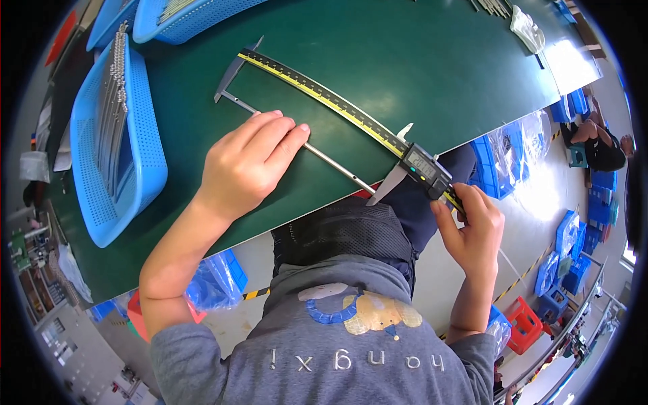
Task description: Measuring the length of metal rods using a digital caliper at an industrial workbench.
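A long digital caliper [331, 100] with a yellow-marked scale slants across the green table, its fixed jaw at the far left and its display [424, 164] near the front edge. My right hand [474, 229] is closed on the caliper's near end, just past the display. Between the jaws lies a thin metal rod [335, 164] with small holes near one end; both its ends appear to sit at the jaws. My left hand [253, 160] is closed over the rod's middle, fingers pinching it and hiding that stretch.
A light-blue perforated basket [145, 158] with several metal rods [113, 115] stands on the table [202, 196] at left. Another blue basket [196, 20] stands behind it. More rods and a white packet [526, 30] lie far right. Blue crates, a red stool [522, 327] and another person are beyond.
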A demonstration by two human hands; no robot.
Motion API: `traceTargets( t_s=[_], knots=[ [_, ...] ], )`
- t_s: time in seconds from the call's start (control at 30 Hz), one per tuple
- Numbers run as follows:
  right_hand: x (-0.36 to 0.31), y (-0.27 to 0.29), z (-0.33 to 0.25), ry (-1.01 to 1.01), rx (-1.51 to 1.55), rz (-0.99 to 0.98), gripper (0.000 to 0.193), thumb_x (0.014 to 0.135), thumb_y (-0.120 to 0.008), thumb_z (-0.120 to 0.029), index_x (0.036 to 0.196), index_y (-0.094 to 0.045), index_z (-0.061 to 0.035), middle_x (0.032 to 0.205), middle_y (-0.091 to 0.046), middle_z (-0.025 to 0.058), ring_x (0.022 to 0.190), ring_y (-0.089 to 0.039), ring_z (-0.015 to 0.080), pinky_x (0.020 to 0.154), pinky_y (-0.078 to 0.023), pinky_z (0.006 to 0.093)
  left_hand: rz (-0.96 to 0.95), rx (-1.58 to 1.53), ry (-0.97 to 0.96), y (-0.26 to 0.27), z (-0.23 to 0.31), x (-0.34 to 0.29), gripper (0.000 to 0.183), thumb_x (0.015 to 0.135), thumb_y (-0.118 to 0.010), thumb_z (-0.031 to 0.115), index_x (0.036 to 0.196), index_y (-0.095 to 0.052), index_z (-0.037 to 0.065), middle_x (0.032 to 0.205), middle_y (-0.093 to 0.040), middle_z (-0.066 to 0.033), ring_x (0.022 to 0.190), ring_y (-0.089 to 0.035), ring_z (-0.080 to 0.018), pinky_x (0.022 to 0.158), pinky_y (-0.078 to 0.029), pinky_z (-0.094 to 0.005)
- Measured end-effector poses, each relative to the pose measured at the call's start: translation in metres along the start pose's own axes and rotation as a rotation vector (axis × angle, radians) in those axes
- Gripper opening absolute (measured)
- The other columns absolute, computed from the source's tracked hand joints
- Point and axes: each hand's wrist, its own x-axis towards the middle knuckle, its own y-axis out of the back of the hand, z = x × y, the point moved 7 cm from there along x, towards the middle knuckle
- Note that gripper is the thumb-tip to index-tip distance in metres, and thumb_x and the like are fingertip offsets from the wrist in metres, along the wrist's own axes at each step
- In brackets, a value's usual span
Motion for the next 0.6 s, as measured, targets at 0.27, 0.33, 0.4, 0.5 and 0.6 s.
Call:
traceTargets(
  t_s=[0.27, 0.33, 0.4, 0.5, 0.6],
  knots=[
    [0.001, 0.001, 0.0, -0.032, -0.047, 0.005, 0.032, 0.073, -0.078, -0.03, 0.082, -0.061, -0.0036, 0.066, -0.058, 0.0062, 0.046, -0.054, 0.0202, 0.044, -0.04, 0.0301, -0.017, -0.002, 0.009, 0.0, 0.0, 0.003, 0.019, 0.069, -0.068, 0.007, 0.089, -0.069, 0.008, 0.084, -0.063, -0.0036, 0.081, -0.064, -0.0196, 0.067, -0.054, -0.0277],
    [0.001, 0.003, -0.001, -0.039, -0.07, 0.016, 0.034, 0.071, -0.078, -0.033, 0.08, -0.062, -0.0044, 0.067, -0.06, 0.0054, 0.048, -0.056, 0.0204, 0.044, -0.042, 0.0303, -0.008, -0.012, 0.001, 0.002, 0.0, 0.005, 0.019, 0.069, -0.068, 0.007, 0.088, -0.07, 0.008, 0.084, -0.063, -0.0037, 0.081, -0.064, -0.0197, 0.067, -0.054, -0.0276],
    [0.002, 0.003, -0.004, -0.042, -0.068, 0.02, 0.034, 0.071, -0.078, -0.034, 0.08, -0.062, -0.0049, 0.067, -0.06, 0.0051, 0.049, -0.057, 0.0206, 0.045, -0.043, 0.0304, -0.04, -0.018, 0.013, 0.005, -0.003, 0.006, 0.021, 0.069, -0.068, 0.006, 0.09, -0.07, 0.008, 0.084, -0.063, -0.0041, 0.082, -0.065, -0.0201, 0.066, -0.054, -0.0279],
    [0.0, -0.007, 0.0, -0.039, -0.07, 0.021, 0.035, 0.072, -0.077, -0.037, 0.08, -0.063, -0.006, 0.069, -0.062, 0.0043, 0.051, -0.059, 0.0215, 0.046, -0.045, 0.0309, -0.082, -0.037, 0.016, 0.003, -0.007, -0.001, 0.024, 0.069, -0.067, 0.004, 0.091, -0.071, 0.008, 0.084, -0.063, -0.0041, 0.083, -0.065, -0.0205, 0.065, -0.053, -0.0281],
    [-0.001, -0.008, -0.004, -0.039, -0.077, -0.011, 0.036, 0.074, -0.074, -0.041, 0.078, -0.063, -0.0073, 0.068, -0.062, 0.0041, 0.052, -0.06, 0.023, 0.046, -0.045, 0.0325, -0.094, -0.096, -0.001, 0.004, -0.006, 0.001, 0.029, 0.065, -0.069, 0.003, 0.094, -0.071, 0.007, 0.086, -0.063, -0.0057, 0.083, -0.065, -0.0229, 0.067, -0.053, -0.0299]
  ],
)
